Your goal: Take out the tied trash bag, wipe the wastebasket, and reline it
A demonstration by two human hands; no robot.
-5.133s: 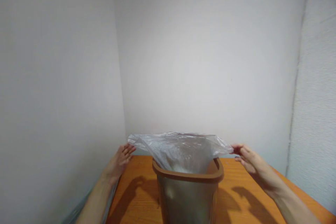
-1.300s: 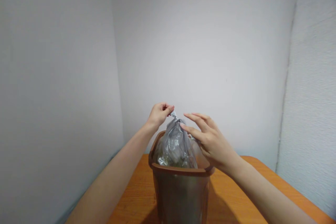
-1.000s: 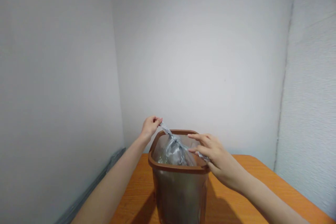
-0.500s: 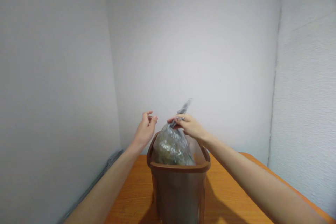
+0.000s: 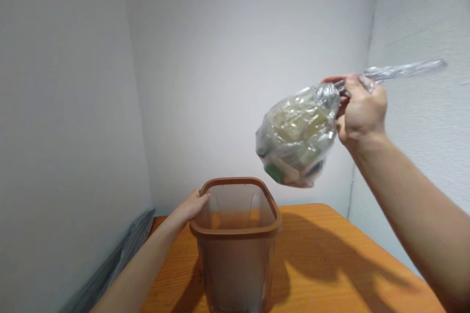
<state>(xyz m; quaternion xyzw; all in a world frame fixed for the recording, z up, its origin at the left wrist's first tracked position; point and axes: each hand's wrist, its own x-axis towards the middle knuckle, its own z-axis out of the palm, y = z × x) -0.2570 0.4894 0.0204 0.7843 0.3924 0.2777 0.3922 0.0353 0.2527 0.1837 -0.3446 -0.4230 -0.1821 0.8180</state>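
Knotted clear plastic bag (image 5: 295, 138), crinkled, bulging, gripped in right hand (image 5: 362, 110).

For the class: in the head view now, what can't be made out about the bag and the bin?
Inside the plastic bag: motion blur and crinkled film hide what the items are.
Bag's neck: partly hidden by the right hand.
Left hand: its fingers are partly hidden by the brown bin.
Bin's base: cut off by the view's bottom edge.
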